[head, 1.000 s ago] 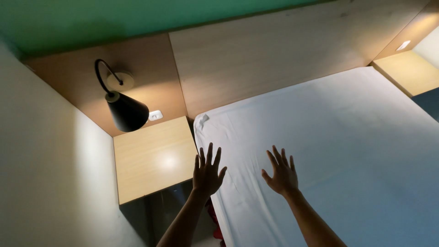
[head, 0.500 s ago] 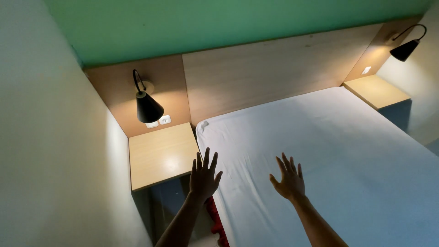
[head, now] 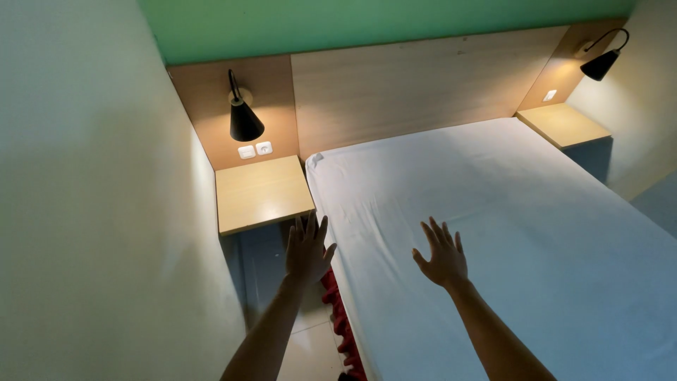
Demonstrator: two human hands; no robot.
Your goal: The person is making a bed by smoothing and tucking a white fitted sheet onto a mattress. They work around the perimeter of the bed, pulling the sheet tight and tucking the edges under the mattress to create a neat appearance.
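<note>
Hovering: left hand now at bed edge, right hand over sheet; both spread wide, empty. View widened; second lamp visible.

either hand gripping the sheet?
No: the left hand and the right hand are both spread open with fingers apart over the white sheet, holding nothing.

White sheet — smooth matt cloth, faintly creased. Headboard and bedside shelf — pale wood-grain laminate, satin. Lamp shade — matt black. Floor tiles slightly glossy.
</note>
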